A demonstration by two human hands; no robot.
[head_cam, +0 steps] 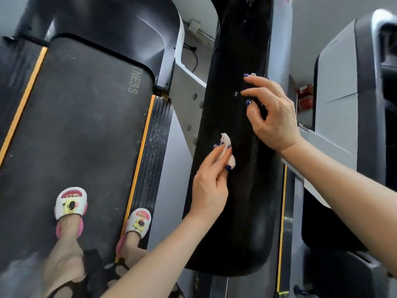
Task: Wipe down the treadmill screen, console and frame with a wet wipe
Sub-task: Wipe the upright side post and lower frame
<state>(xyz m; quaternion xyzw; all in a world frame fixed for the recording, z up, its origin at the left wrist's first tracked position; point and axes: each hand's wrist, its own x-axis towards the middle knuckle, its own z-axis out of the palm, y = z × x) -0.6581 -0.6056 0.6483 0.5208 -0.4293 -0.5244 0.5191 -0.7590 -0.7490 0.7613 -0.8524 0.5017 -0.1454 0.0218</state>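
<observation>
Left hand (pixel 209 186) in the centre of the frame, fingers bent over a small crumpled white wet wipe (pixel 228 150), thumb under it, pinching the wipe against the glossy black upright panel of the treadmill frame (pixel 240 201). The panel runs from the top centre down to the lower centre of the frame, rounded at its bottom end. Right hand (pixel 271 112) at centre right, fingers spread and loosely bent, holds nothing; fingertips (pixel 243 93) are at the panel surface near a small round hole, contact hard to tell. Dark blue polish on the nails. Dark grey treadmill belt (pixel 81 125) fills the left half, with grey lettering and yellow-orange edge stripes (pixel 139 164). Two feet in white and pink cartoon slippers (pixel 71 203) at lower left, one on the belt, the other at the stripe. A second grey and black machine (pixel 343 104) stands at the right edge.
</observation>
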